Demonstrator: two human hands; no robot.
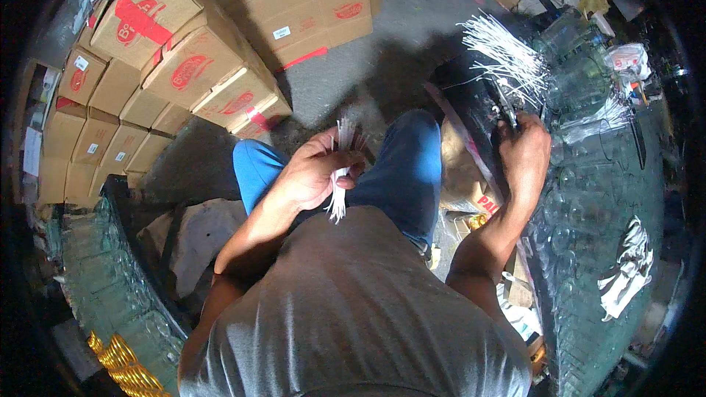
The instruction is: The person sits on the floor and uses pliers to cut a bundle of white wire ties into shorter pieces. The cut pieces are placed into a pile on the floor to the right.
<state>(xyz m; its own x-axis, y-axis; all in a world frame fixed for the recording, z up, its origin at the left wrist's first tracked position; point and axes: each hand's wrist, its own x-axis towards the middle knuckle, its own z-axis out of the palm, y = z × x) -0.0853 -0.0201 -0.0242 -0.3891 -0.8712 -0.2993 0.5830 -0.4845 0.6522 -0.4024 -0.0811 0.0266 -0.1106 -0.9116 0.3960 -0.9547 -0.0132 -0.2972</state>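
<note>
My left hand (pixel 312 173) is closed round a small bundle of thin white strands (pixel 340 191) in front of my chest. The strands stand up above the fingers and fan out below them. Out to the right, my right hand (pixel 526 148) is closed at a narrow metal tool (pixel 506 105), whose kind I cannot make out. Just beyond that tool lies a large loose pile of similar white strands (pixel 507 55) on a dark surface, spreading to the left.
Stacked cardboard boxes (pixel 187 66) fill the far left. Clear glass pieces (pixel 588 198) line the right side, with a crumpled white cloth (pixel 625 272) on them. More glass (pixel 110 279) and shiny gold pieces (pixel 125 364) are at lower left. Grey floor (pixel 412 37) lies ahead.
</note>
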